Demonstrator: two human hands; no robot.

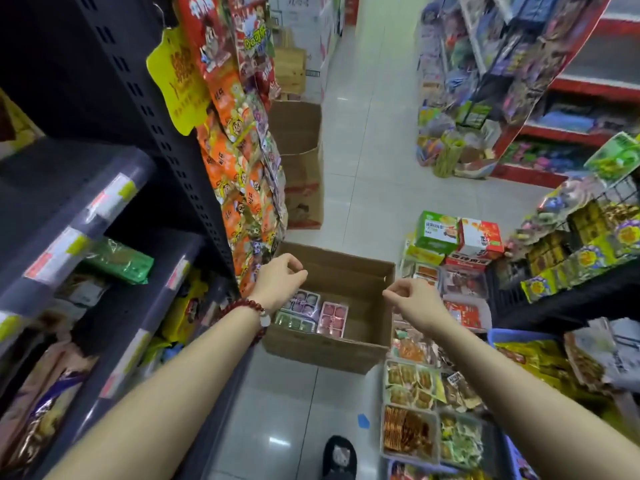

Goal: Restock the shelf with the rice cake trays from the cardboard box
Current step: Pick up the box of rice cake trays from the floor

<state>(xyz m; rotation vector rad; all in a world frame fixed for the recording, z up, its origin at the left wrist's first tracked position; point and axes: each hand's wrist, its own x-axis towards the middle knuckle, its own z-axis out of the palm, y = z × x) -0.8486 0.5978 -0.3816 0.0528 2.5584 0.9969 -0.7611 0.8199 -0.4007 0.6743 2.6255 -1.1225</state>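
Trays of rice cakes (313, 315) lie in the near-left corner of the open cardboard box (349, 289), which sits on the floor (360, 188) just beside the foot of the dark shelf (114, 258); a purple one, a green one and a pink one show, and the rest of the box bottom looks bare. Both arms reach out over the box. To my eye the reach comes next, and it would go best by dropping low into that corner, taking a tray by its long edges and lifting it flat so the film top does not buckle. The left hand (280, 282) hovers above the purple tray with its fingers loosely curled, holding nothing. The right hand (414, 296) hangs near the box's right wall, fingers likewise loosely bent; whether it brushes the cardboard rim I cannot tell, and it carries nothing.
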